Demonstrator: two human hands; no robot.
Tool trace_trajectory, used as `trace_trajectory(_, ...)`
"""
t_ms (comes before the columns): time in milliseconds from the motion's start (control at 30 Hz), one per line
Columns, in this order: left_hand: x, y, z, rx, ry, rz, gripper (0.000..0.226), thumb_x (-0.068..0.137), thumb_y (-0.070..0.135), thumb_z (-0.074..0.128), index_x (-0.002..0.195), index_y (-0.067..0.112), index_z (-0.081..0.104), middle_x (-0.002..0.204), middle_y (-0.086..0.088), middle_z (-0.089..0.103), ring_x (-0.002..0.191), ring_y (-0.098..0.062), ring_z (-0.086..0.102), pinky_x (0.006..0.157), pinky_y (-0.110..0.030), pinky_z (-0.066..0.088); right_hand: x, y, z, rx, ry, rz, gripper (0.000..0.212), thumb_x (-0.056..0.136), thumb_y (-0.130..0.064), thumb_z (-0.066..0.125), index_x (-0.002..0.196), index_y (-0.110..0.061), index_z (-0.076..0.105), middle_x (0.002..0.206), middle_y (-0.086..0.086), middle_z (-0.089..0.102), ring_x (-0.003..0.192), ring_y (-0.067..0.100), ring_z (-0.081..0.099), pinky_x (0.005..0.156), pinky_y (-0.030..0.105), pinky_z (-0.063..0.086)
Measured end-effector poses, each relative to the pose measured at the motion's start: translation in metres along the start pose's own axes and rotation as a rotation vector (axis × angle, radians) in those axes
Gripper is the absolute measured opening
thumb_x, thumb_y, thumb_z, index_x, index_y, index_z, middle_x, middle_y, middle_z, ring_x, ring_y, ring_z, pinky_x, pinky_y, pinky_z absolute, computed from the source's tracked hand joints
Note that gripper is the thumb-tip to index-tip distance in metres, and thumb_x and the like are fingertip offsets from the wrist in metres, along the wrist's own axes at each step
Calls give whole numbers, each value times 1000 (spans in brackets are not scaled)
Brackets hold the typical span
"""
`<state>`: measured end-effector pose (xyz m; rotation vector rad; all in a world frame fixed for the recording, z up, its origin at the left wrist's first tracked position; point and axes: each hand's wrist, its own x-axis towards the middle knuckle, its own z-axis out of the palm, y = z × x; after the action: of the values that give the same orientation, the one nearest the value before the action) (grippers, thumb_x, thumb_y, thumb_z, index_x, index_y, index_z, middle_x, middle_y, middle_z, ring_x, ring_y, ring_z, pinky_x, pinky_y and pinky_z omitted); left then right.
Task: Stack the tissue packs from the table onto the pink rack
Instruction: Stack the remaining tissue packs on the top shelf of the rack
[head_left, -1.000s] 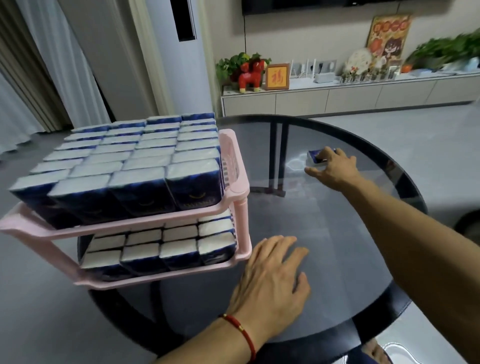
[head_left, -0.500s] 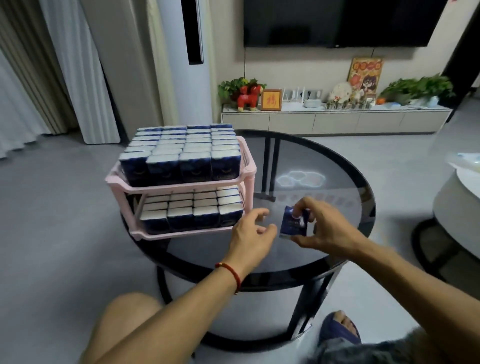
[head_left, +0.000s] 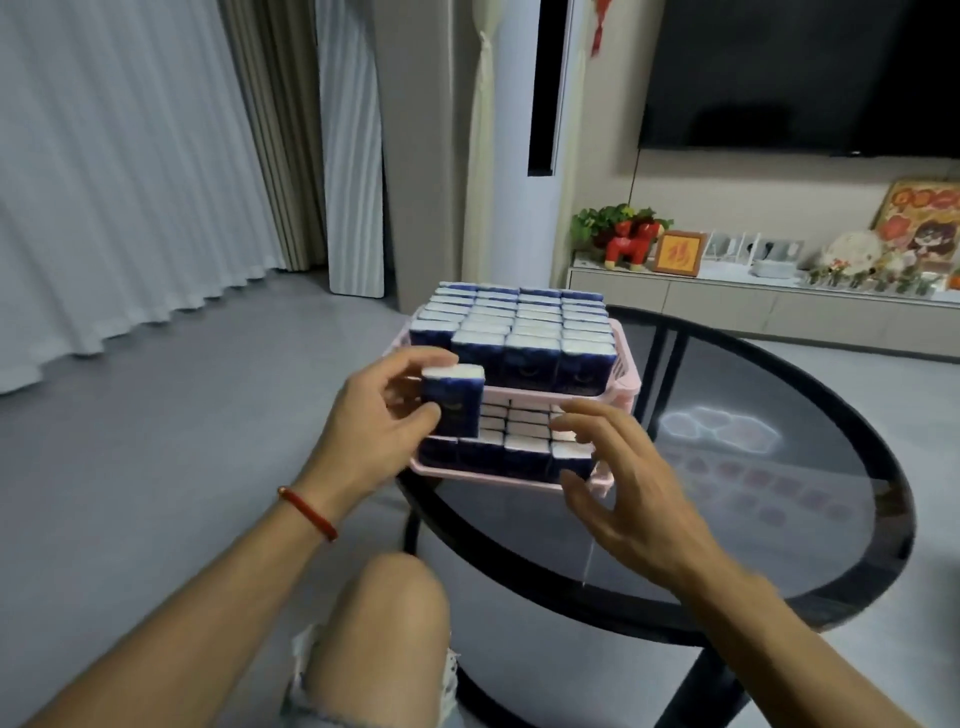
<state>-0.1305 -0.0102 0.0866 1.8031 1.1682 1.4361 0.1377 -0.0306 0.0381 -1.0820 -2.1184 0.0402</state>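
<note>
- My left hand (head_left: 371, 415) is pinching one tissue pack (head_left: 451, 400), thumb on its lower front, fingers curled over the top and far side.
- I'm holding that pack upright, white end up, dark blue face toward me, in front of the left side of the pink rack (head_left: 626, 384), at about the gap between its two tiers.
- Can't tell whether the pack is touching the rack or the packs behind it.
- My right hand (head_left: 618, 488) is holding nothing: fingers spread and loosely bent, hovering in front of the lower tier's right corner.
- Its fingertips (head_left: 561, 423) are sitting just beside the lower-tier packs (head_left: 519, 441); contact is unclear.
- Upper tier is carrying a tight block of upper-tier packs (head_left: 519, 327), four across, several rows deep, white ends up.
- Lower tier is also showing rows of packs, partly hidden by both hands.
- Rack is standing on the left part of the round dark glass bench (head_left: 753, 493), near its edge.
- Bench glass is reflecting a ceiling light on the right of the rack.
- A red bracelet (head_left: 306, 512) is sitting on my left wrist; my bare knee (head_left: 384, 613) is showing below, between the forearms.
- Behind: curtains (head_left: 130, 182) on the left, TV (head_left: 800, 78) on the wall, low cabinet (head_left: 753, 306) with a red figurine (head_left: 628, 247) and plants.
</note>
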Motion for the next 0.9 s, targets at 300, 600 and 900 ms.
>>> trace_trajectory(300,59,-7,-23,137,100,118,36,91,-6,66,113,23,67,118,12,69,117,0,62,92,-20,57,28,-1,19,-189,164,70,57,85,-13,74,139,-23,57,156,-2,44,148,20,35,122,40,27)
trace_trajectory(600,70,-35,-11,278,115,122,37,93,-4,65,116,25,67,125,6,66,118,-7,59,93,-18,55,69,-3,11,-460,57,136,66,88,-48,49,152,-33,39,167,6,28,156,33,17,126,59,7)
trace_trajectory(900,67,-44,-10,514,39,221,35,88,-1,69,117,18,66,136,2,62,114,-11,58,94,-24,55,80,4,2,-483,-1,122,64,88,-51,45,149,-31,46,150,4,51,139,28,43,122,52,29)
